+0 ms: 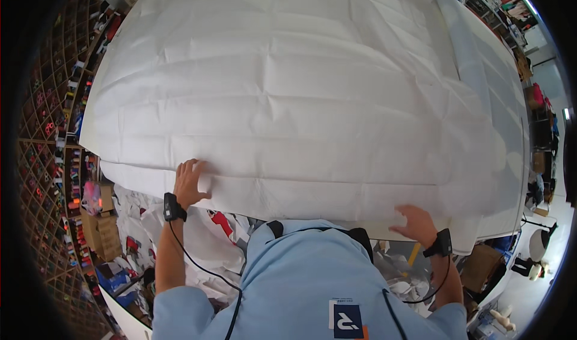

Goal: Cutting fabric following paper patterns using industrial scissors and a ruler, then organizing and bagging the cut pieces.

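A large white sheet (pixel 288 117), cloth or paper, covers the table top and shows a grid of fold creases. Along its near edge runs a long crease parallel to my body. My left hand (pixel 190 185) rests at this near edge on the left, fingers spread, palm down. Over the near right part, by the table's front edge, my right hand (pixel 415 222) is held with thumb and fingers apart. Neither hand grips anything. Toward the right side the sheet lies in loose diagonal wrinkles, beside a bluish-white translucent layer (pixel 481 69).
A rack of thread spools (pixel 45 117) stands along the left. Below the table at left are cardboard boxes (pixel 102 232) and a heap of white fabric (pixel 204 244). Crumpled plastic (pixel 406 280) lies below at right, near a brown box (pixel 482 268).
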A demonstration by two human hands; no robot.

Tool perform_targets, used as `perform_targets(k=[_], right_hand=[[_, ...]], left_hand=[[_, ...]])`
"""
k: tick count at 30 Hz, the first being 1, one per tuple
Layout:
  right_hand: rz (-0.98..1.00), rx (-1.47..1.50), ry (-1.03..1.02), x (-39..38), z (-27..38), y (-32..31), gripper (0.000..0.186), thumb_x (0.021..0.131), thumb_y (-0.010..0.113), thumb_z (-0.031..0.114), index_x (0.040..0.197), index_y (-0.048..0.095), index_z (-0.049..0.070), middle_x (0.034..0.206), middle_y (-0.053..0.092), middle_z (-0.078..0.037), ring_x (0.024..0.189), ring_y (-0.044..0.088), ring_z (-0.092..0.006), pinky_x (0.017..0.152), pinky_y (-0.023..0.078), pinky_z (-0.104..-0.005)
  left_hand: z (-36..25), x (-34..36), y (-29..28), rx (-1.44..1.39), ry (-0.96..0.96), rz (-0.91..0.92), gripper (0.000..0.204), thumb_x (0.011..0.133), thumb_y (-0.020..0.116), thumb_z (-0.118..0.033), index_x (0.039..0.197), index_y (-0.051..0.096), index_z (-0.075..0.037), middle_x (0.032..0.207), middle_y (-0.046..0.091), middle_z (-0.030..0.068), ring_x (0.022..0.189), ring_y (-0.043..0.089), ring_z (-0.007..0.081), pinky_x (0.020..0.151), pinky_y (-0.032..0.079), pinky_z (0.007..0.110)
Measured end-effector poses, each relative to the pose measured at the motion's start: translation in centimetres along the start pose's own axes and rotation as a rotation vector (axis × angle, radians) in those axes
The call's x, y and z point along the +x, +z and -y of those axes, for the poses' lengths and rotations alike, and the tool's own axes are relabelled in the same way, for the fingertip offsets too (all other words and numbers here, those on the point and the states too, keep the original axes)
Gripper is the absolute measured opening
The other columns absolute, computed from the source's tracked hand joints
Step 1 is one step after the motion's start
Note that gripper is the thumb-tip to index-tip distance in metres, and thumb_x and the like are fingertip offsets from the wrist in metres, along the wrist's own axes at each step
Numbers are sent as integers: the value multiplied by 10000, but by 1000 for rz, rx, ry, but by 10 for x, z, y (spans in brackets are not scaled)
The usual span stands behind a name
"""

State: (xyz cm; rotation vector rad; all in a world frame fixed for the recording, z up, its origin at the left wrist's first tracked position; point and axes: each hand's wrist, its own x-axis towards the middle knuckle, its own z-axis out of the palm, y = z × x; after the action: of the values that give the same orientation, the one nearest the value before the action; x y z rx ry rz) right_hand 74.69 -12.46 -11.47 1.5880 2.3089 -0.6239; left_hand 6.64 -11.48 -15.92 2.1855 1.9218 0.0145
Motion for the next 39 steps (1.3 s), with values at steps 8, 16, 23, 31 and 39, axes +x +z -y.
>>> perform_targets(k=[8, 16, 23, 31, 39], right_hand=[[-195, -231, -156, 46, -6, 8, 744, 707, 878, 360, 1328, 581, 78, 1109, 690, -121, 1131, 637, -296, 1145, 350, -452], [-263, 9, -60, 68, -60, 6, 142, 786, 722, 87, 900, 638, 70, 948, 649, -92, 967, 629, -309, 824, 497, -452], [-428, -97, 107, 2, -23, 3, 133, 798, 710, 114, 910, 643, 85, 886, 616, -87, 938, 618, -306, 811, 483, -429], [-251, 209, -27, -5, -18, 16, 668, 718, 880, 394, 1248, 635, 71, 1233, 638, -128, 1158, 591, -353, 1017, 446, -468], [-260, -14, -40, 32, -18, 42, 813, 667, 902, 377, 1344, 578, 64, 1252, 624, -158, 1178, 586, -356, 1082, 386, -486]], left_hand=[[70, -10, 30, -17, 38, 305, 607, 559, 927, -215, 1094, 687, -55, 1014, 662, 136, 997, 616, 395, 903, 512, 484], [50, 15, -19, -24, 80, -291, 263, 711, 716, 71, 925, 583, -3, 923, 608, 187, 895, 581, 441, 753, 487, 483], [20, -62, 4, -79, -10, -426, 277, 637, 536, 176, 876, 530, 38, 1085, 631, 250, 1013, 611, 445, 864, 516, 440], [-10, -83, 21, -213, -131, 141, 1295, 416, 984, -83, 1545, 350, -91, 1604, 295, 240, 1478, 304, 453, 1206, 338, 504], [58, -52, 57, -75, -90, 23, 987, 452, 956, -146, 1348, 551, -64, 1350, 578, 212, 1299, 491, 436, 1068, 416, 524]])
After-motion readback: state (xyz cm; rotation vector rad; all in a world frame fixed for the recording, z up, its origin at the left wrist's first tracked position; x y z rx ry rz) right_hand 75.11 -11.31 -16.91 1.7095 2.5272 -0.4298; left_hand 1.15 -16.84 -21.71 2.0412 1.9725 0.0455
